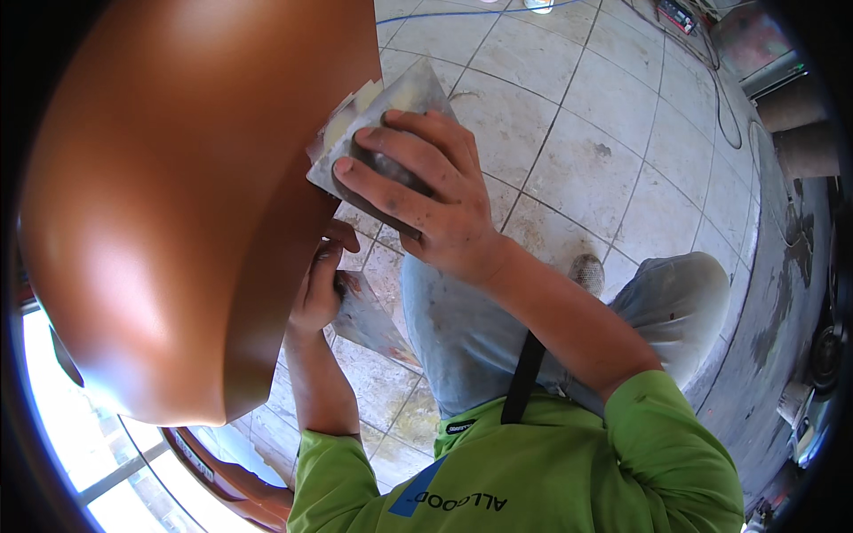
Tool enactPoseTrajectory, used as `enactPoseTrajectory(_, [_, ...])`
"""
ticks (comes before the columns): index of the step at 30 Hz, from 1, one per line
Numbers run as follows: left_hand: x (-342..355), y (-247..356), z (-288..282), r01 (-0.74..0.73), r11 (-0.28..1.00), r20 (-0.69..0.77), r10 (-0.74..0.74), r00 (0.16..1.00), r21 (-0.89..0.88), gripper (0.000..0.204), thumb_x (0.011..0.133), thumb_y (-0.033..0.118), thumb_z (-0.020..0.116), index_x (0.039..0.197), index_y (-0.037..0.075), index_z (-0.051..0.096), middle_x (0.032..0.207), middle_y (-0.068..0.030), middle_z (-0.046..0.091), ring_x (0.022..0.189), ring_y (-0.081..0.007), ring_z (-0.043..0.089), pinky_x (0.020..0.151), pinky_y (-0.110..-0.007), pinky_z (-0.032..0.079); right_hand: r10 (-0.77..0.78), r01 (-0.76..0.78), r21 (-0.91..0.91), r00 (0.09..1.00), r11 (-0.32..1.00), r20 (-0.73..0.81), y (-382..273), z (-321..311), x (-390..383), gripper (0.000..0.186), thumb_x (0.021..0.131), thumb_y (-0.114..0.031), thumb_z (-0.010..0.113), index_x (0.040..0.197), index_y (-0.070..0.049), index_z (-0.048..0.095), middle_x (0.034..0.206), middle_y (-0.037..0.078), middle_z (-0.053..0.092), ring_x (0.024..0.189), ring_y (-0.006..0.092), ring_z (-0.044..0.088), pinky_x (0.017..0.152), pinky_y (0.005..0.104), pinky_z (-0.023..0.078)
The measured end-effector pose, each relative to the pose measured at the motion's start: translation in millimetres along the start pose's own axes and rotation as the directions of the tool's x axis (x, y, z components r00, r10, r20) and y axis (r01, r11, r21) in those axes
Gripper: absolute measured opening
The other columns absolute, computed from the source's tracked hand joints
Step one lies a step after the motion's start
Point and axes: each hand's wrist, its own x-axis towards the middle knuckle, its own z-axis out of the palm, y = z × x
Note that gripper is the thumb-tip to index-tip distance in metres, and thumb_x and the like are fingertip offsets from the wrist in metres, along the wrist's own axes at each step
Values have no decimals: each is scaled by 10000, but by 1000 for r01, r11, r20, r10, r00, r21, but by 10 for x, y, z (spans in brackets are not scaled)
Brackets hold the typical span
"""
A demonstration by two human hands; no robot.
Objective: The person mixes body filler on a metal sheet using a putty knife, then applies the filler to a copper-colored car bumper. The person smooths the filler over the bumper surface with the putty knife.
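Observation:
A large orange-brown car body panel with a smooth curved face fills the left side. My right hand is closed around the dark grip of a flat, pale putty spreader. The spreader lies at the panel's right edge, beside a ragged cream-coloured patch of putty. Lower down, my left hand is by the panel's underside, fingers curled. It holds a smeared grey flat plate, which hangs over the floor; part of that grip is hidden.
Stained white floor tiles surround my bent, jeans-clad knees. A blue hose crosses the far floor near a white container. A cable and a red-and-black device lie at far right. Another orange-brown part sits lower left.

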Motion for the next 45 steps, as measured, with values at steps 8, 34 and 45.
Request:
enactPoseTrajectory(8, [169, 42, -82, -238, 969, 7, 238, 971, 73, 272, 830, -70, 496, 1063, -106, 632, 846, -150, 684, 660, -159, 549, 624, -275, 425, 83, -81, -21, 993, 996, 83, 165, -53, -582, 492, 791, -54, 760, 1247, -237, 742, 1315, 5, 660, 1234, 285, 620, 1090, 489, 433])
enactPoseTrajectory(34, [229, 84, -33, -135, 984, 11, 135, 991, 115, 273, 805, -23, 497, 1001, -90, 673, 817, -138, 678, 747, -201, 598, 746, -324, 476, 48, -49, -73, 999, 996, -15, 102, 80, -553, 408, 826, -175, 733, 1221, -272, 754, 1260, 2, 645, 1177, 272, 605, 1067, 481, 435])
enactPoseTrajectory(45, [315, 112, -207, -161, 944, 176, 114, 978, 288, 308, 882, -42, 517, 1157, -46, 655, 964, -120, 675, 859, -202, 616, 792, -328, 481, 69, -70, -40, 997, 997, -16, 73, 69, -546, 469, 758, -117, 800, 1198, -276, 763, 1253, 20, 647, 1185, 277, 598, 1051, 482, 445])
